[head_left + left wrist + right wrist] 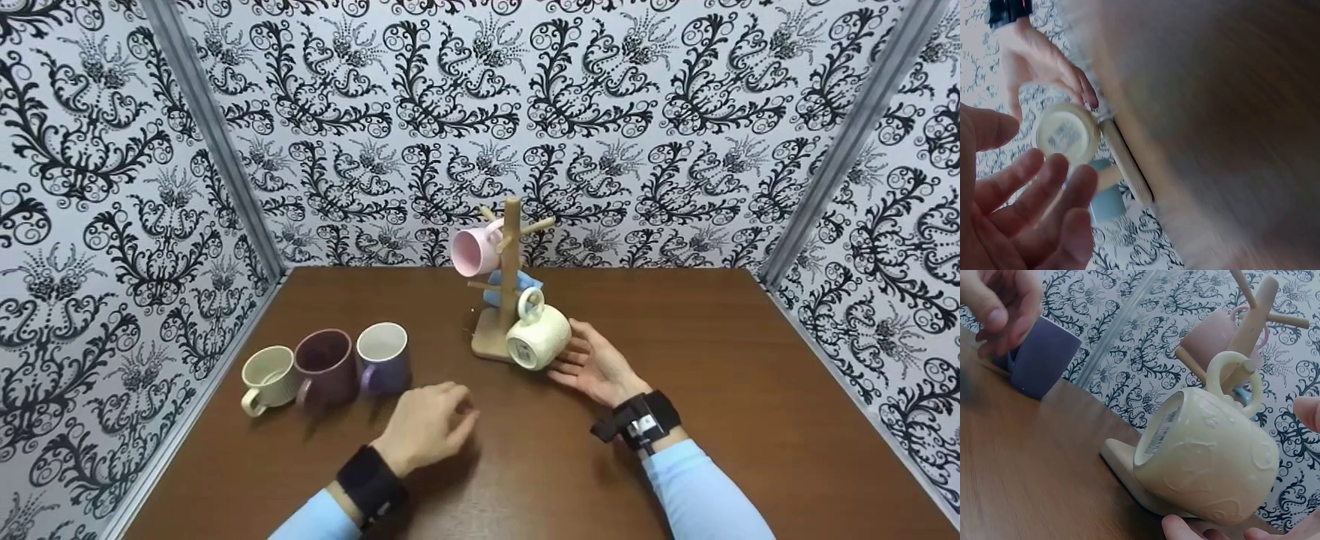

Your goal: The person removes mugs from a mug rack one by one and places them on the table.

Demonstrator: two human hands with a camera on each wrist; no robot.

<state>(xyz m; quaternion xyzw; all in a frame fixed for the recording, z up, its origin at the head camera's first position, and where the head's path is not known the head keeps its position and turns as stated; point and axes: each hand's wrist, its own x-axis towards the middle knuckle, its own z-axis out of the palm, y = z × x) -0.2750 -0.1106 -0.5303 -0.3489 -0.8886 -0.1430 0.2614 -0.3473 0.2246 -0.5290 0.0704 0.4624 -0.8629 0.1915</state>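
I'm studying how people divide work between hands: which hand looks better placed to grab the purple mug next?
Probably the left hand: it holds nothing and is close by the purple mug. The right hand is farther away, at the cream mug hanging on the wooden rack.

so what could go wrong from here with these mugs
The cream mug hangs tilted by its handle on a peg of the wooden stand; it might slip off if nudged. The right hand is right beside it, fingers loosely open, so a brush while moving away could set it swinging. The left hand looks close to the purple mug and might knock it.
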